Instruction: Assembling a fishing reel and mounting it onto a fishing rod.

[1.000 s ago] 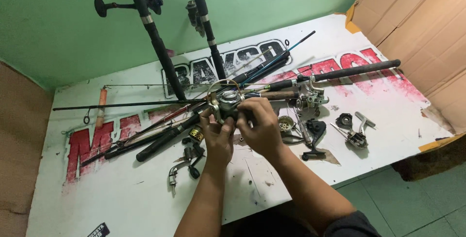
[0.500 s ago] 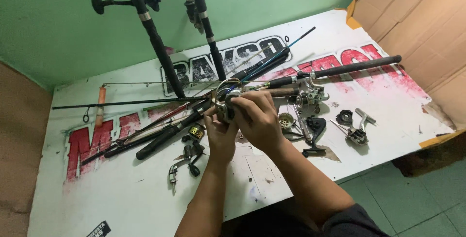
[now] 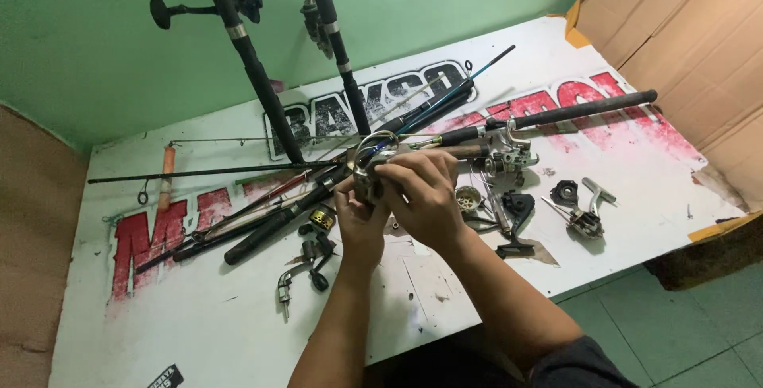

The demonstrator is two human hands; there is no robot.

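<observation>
Both forearms bare, extended forward and upward from the bottom edge of view, converging at centre. Left forearm nearly vertical in frame, wrist straight. Left hand [image 3: 359, 215] seen from the back, fingers curled upward and closed in a grip, thumb side turned toward the right hand. Right forearm angled in from the lower right, dark sleeve edge visible near the elbow. Right hand [image 3: 425, 197] seen from the back, knuckles raised, fingers bent down and inward, fingertips pinched together. Hands touching, right hand set slightly above and overlapping the left. Palms hidden on both.
</observation>
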